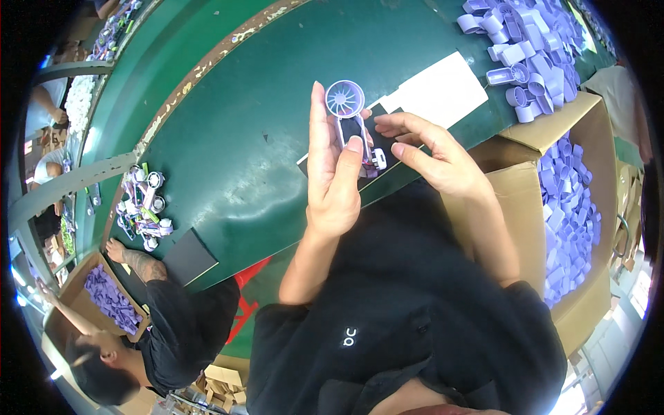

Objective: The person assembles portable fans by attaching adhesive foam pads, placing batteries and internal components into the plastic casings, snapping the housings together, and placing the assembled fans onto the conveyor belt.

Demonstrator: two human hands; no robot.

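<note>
My left hand point(330, 197) holds a purple handheld-fan housing point(345, 99), its round spoked grille pointing away from me. The thumb presses on the housing's dark-filled handle section. At the near end of the handle sits a small white round part point(379, 158), with thin wires beside it. Just to the right, my right hand point(443, 160) is apart from the housing, its fingers and thumb spread and nothing seen between them. Beneath the hands is a dark flat pad point(379, 124), partly hidden by them.
A white sheet point(446, 90) lies on the green worktable point(242, 152). Purple housings point(532, 55) are heaped at the far right, and more fill a cardboard box point(515, 207). Partly assembled units point(145, 207) lie at left, near a co-worker point(187, 311) and a black pad point(189, 257).
</note>
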